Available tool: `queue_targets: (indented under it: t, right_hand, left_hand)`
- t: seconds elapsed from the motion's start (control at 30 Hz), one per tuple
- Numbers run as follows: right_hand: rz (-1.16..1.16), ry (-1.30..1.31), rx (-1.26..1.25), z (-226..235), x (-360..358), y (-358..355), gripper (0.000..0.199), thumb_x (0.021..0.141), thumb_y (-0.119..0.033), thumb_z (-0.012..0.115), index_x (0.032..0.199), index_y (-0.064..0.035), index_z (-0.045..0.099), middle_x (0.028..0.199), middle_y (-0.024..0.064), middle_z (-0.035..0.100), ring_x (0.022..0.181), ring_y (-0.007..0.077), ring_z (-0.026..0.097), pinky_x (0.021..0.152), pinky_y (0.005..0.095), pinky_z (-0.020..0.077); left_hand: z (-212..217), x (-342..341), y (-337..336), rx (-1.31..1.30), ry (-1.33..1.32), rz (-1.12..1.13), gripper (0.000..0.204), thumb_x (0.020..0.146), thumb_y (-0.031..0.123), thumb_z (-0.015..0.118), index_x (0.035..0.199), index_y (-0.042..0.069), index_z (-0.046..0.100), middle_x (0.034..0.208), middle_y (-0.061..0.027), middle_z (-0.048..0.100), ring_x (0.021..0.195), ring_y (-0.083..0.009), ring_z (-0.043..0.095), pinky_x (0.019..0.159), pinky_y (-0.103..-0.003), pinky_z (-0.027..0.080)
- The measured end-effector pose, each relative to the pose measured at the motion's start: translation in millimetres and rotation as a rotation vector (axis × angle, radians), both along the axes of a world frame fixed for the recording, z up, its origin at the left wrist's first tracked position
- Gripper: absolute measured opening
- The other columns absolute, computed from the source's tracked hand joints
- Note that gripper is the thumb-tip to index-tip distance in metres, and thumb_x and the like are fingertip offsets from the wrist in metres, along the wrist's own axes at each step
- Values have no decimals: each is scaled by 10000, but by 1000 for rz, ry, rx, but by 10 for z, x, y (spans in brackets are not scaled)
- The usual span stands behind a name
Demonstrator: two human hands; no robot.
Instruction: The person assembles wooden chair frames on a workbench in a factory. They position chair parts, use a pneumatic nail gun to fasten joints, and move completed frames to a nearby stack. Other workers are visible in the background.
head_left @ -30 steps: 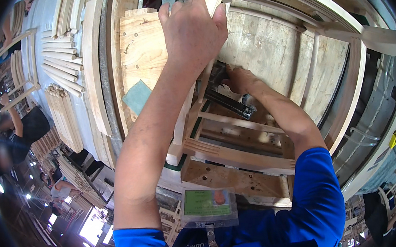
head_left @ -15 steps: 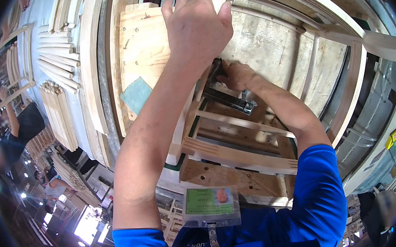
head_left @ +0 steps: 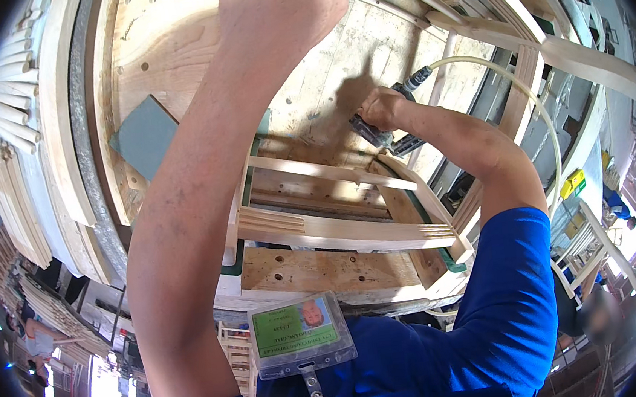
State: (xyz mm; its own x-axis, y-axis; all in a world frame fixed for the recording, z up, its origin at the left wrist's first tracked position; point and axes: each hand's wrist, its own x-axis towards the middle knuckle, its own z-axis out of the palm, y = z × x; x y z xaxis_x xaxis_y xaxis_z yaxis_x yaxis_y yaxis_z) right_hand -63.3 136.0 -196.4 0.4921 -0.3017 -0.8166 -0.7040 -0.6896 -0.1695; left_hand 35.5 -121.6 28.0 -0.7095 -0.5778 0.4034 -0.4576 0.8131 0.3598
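Note:
My right hand point(head_left: 381, 109) is closed around the handle of a black air-powered nail gun point(head_left: 370, 133), held over the wooden chair frame's right side. A pale hose point(head_left: 507, 63) runs from the tool's back end. My left hand point(head_left: 282, 9) reaches to the top edge of the view, where its fingers are cut off, and what they hold cannot be seen. Below and between my arms lies the chair frame, with a thin rail point(head_left: 331, 172) and a wider grooved rail point(head_left: 343, 229). Dark green padding point(head_left: 454, 265) shows at the frame's lower right corner.
A grey-green square pad point(head_left: 145, 138) lies on the wooden board left of my left forearm. Curved wooden parts point(head_left: 496, 32) stand at the upper right. Stacked round sticks point(head_left: 12, 93) are at the far left. A yellow box point(head_left: 571, 183) sits at the right.
My right hand has drawn the nail gun rightward, away from the frame's left side, and its hose has come into view. My left hand has shifted up and left; the whole view has shifted too.

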Motion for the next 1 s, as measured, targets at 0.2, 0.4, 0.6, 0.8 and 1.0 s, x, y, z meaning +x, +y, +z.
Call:
queue_targets:
  t: [0.2, 0.4, 0.6, 0.8, 1.0]
  right_hand:
    - [-153, 16, 201, 300, 217, -90, 200, 817, -248, 798, 988, -149, 831, 1057, 36, 789, 1021, 223, 742, 828, 359, 595]
    - [-121, 170, 382, 195, 416, -387, 260, 865, -226, 770, 1119, -185, 810, 1174, 38, 768, 1107, 229, 725, 810, 374, 606]
    - [-649, 141, 166, -266, 578, -605, 307, 925, -248, 709, 1211, -148, 760, 1189, 59, 747, 1123, 227, 710, 846, 400, 583]
    - [-445, 137, 14, 917, 38, -12, 502, 885, -208, 748, 1359, -72, 653, 1094, 63, 743, 996, 206, 747, 688, 334, 587]
    - [-760, 313, -490, 3099, 223, 356, 831, 882, -122, 643, 1587, 92, 260, 1124, 189, 615, 934, 260, 650, 768, 355, 548]
  left_hand:
    - [24, 57, -22, 121, -106, 25, 178, 881, 189, 661, 933, 19, 646, 800, -173, 702, 875, -354, 645, 999, -518, 389]
    - [-17, 72, -35, 166, -102, 29, 190, 898, 186, 641, 958, 6, 652, 822, -171, 717, 918, -337, 651, 998, -492, 371]
    - [84, 48, -43, 119, -152, 25, 205, 916, 194, 608, 972, 4, 659, 841, -173, 723, 926, -334, 657, 1003, -486, 372]
    - [-11, 57, -13, -1, -137, 16, 396, 939, 375, 657, 1170, 53, 675, 948, -161, 737, 1009, -358, 671, 1032, -541, 414]
    - [13, 117, -33, 95, -219, 6, 406, 864, 284, 731, 1207, 76, 672, 1086, -189, 711, 1061, -372, 646, 971, -525, 441]
